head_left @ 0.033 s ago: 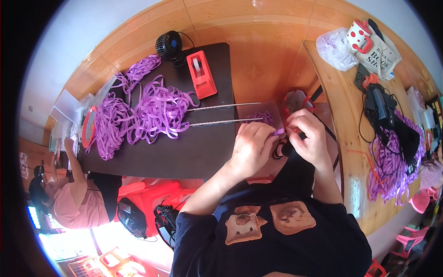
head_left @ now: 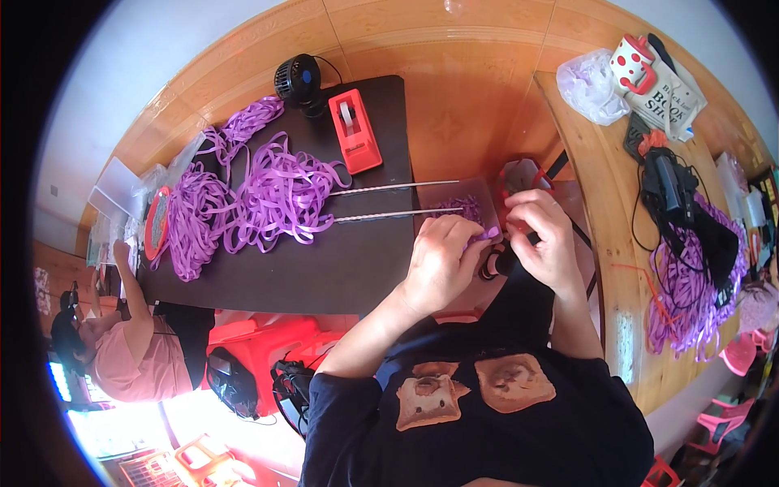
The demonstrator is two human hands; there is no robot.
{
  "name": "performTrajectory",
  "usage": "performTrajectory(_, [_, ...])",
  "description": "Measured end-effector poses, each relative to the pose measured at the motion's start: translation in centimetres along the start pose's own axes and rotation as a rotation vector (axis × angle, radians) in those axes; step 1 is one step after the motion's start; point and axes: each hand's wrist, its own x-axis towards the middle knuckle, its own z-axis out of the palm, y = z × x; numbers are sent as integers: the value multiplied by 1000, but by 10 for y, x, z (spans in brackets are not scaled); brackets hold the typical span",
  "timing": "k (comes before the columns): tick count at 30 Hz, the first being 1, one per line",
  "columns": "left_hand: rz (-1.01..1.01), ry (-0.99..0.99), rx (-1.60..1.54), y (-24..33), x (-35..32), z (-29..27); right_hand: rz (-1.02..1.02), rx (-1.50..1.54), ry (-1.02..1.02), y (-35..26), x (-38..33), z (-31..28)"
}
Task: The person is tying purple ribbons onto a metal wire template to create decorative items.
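Observation:
My left hand [head_left: 442, 256] is closed, pinching a short piece of purple ribbon [head_left: 488, 234] between thumb and fingers. Just right of it, my right hand [head_left: 542, 237] has its fingers curled toward the thumb; what it pinches, if anything, is too small to make out. A small gap lies between the two hands. Beneath them stands a translucent box [head_left: 489, 195] with purple ribbon bits [head_left: 464, 207] in it. Dark rings that look like scissor handles [head_left: 489, 264] show below my left fingers. Two long pale rods [head_left: 398, 214] reach from the dark table over the box.
Loose purple ribbon [head_left: 284, 195] is heaped on the dark table [head_left: 324, 280], beside a red tape dispenser [head_left: 355, 134] and a black fan [head_left: 298, 81]. A wooden table [head_left: 604, 203] on the right bears a spotted mug [head_left: 631, 63], cables and more ribbon. Another person [head_left: 138, 357] is at far left.
My right hand has shifted very slightly to the right, away from the ribbon piece. My left hand stays nearly still, keeping its pinch.

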Motion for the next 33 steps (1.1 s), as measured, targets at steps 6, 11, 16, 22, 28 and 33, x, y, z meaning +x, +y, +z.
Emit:
performTrajectory(6, [-121,-75,-53,4,1,-6,193,582,-248,-10,2,6])
performTrajectory(11, [-242,-61,-189,7,3,-11,197,618,-146,-8,-3,20])
performTrajectory(16, [-318,-136,-326,7,3,-20,59,546,-116,-3,-2,23])
performTrajectory(22, [-249,-362,-458,3,12,-37,-11,505,-164,-6,0,13])
performTrajectory(28, [-201,-363,-401,2,14,-38,-60,447,-172,-9,3,15])
performTrajectory(33, [-31,-274,-250,2,10,-32,-81,403,-138,-12,5,16])
